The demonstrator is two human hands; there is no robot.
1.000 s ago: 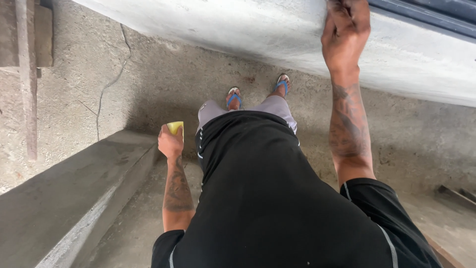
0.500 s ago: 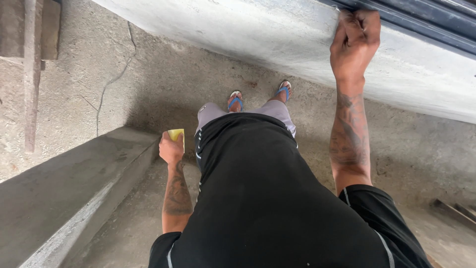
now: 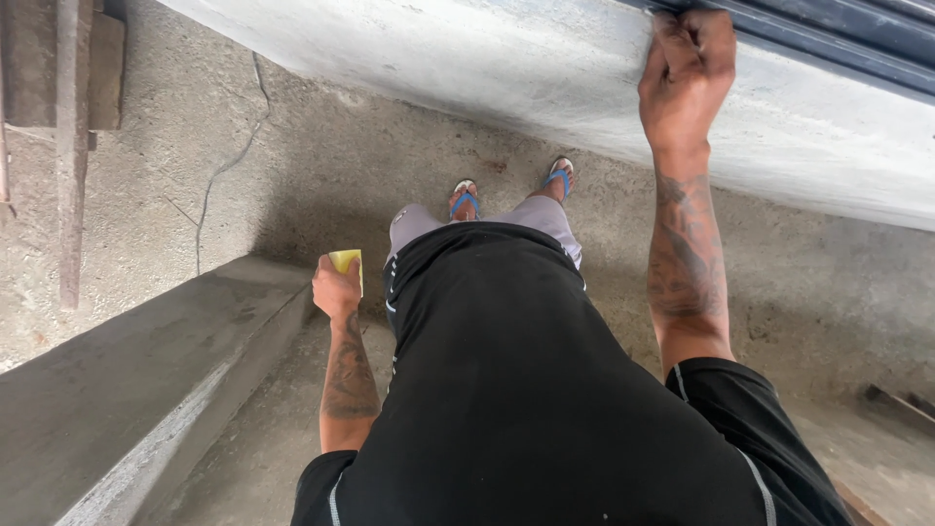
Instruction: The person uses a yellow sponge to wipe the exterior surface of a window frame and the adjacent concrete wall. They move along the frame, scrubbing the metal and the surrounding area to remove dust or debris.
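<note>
The rough concrete floor (image 3: 292, 146) carries a thin crack (image 3: 229, 161) running down its left part. The person's feet in blue sandals (image 3: 466, 200) stand on it, and a rusty metal bar (image 3: 68, 146) lies along the left edge.

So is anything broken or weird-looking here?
Yes: a thin crack runs down the rough concrete wall at upper left. Otherwise nothing stands out. The left hand holds a small yellow object, and the right hand grips the ledge above.

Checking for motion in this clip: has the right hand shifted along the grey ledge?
Cannot tell: the right hand grips the same top edge of the grey ledge; only the camera drifts.
</note>
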